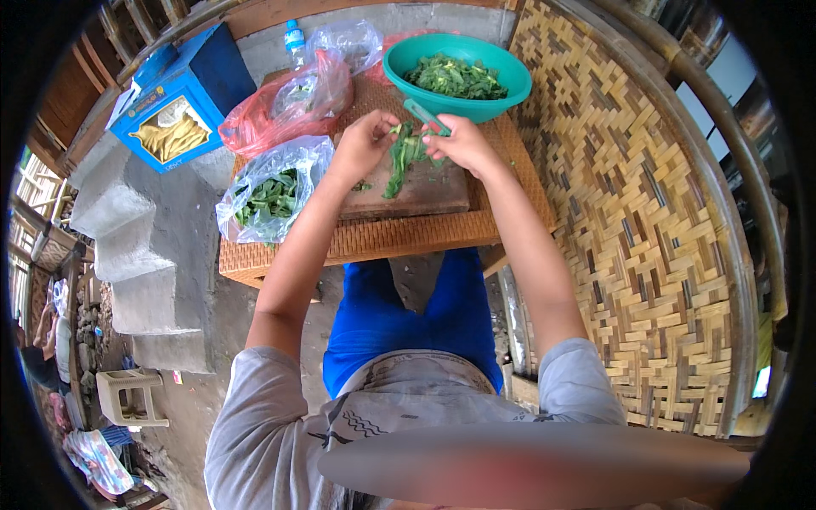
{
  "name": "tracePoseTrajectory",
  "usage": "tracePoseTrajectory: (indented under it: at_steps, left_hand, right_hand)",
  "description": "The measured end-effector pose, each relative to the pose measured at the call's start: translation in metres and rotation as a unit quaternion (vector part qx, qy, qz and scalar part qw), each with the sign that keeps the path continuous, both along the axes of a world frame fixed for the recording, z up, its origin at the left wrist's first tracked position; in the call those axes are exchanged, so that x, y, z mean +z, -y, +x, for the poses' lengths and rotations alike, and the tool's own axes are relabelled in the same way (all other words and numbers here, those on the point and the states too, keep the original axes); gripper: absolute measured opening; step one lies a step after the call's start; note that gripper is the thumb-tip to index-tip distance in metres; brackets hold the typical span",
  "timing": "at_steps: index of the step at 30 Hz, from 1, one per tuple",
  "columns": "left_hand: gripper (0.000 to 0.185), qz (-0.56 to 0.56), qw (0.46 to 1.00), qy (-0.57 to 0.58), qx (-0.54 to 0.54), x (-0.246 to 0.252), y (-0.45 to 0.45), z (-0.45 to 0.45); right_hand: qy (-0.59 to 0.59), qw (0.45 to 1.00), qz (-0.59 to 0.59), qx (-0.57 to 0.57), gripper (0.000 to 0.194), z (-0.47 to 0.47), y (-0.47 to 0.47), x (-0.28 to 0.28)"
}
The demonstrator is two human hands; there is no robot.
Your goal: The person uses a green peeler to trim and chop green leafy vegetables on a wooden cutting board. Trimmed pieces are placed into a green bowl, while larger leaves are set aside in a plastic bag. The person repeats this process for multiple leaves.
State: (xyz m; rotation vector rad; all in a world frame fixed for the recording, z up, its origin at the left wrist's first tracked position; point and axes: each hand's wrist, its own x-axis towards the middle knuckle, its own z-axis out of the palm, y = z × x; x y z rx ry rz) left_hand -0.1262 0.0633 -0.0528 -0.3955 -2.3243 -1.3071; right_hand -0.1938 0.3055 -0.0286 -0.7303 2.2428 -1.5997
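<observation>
My left hand pinches the top of some leafy greens, whose leaves droop over a worn wooden cutting board. In my right hand is a small green kitchen tool, a knife or a peeler; its working edge cannot be made out. Small leaf scraps lie on the board. Just beyond my right hand, a teal plastic basin holds a heap of green leaves. Left of the board, a clear plastic bag sits open with more leafy greens inside.
The board rests on a woven rattan table. Behind the clear bag are a red plastic bag and a water bottle. A blue box stands by concrete steps. A woven bamboo wall closes the right side.
</observation>
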Motion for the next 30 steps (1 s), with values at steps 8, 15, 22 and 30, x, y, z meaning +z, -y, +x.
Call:
tracePoseTrajectory:
  at_steps: [8,15,22,30]
  left_hand:
    - [0.058,-0.071,0.996,0.014,0.053,-0.066,-0.014,0.019]
    - [0.049,-0.091,0.993,0.046,0.064,-0.044,-0.018,0.003]
    - [0.047,-0.038,0.996,-0.071,0.046,0.076,-0.016,-0.03]
    - [0.052,-0.017,0.985,-0.149,0.081,0.201,0.01,-0.099]
  right_hand:
    - [-0.141,0.988,0.055,-0.038,0.025,0.012,0.022,-0.08]
    - [-0.114,0.992,0.024,-0.054,0.027,0.015,0.03,-0.072]
    - [-0.179,0.975,-0.1,-0.086,0.031,-0.026,0.021,0.046]
    - [-0.339,0.914,-0.135,-0.18,0.03,-0.105,-0.019,0.154]
